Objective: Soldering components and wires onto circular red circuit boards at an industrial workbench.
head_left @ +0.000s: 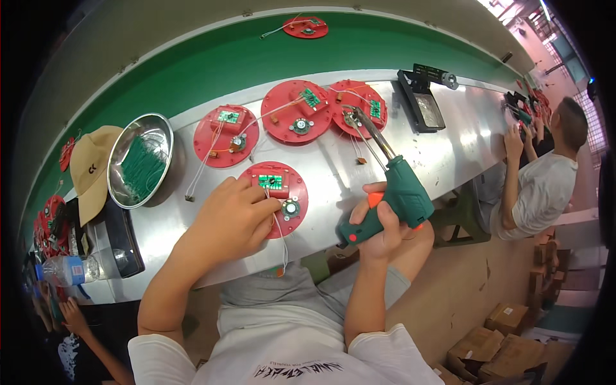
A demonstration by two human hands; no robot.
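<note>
My right hand (384, 232) grips a green soldering gun (408, 192) with an orange trigger, its metal tip pointing up and away from me. Below it on the bench, my left hand (234, 215) rests on a red round disc (296, 183) that carries a green circuit board (273, 182) and a small round part (290, 207). Its fingers are bent together at thin white wires (280, 230) next to the board; the fingertips are partly hidden. Farther back lie similar wired discs: a left one (209, 138), a middle one (282, 125) and a right one (346, 90), behind the gun's tip.
To the left, a steel bowl (168, 144) holds green wires, beside a beige cap (96, 170), a black tray (131, 240) and a plastic bottle (67, 271). A black stand (420, 102) sits at the back right. Another person (542, 186) works farther right; cardboard boxes (500, 353) lie on the floor.
</note>
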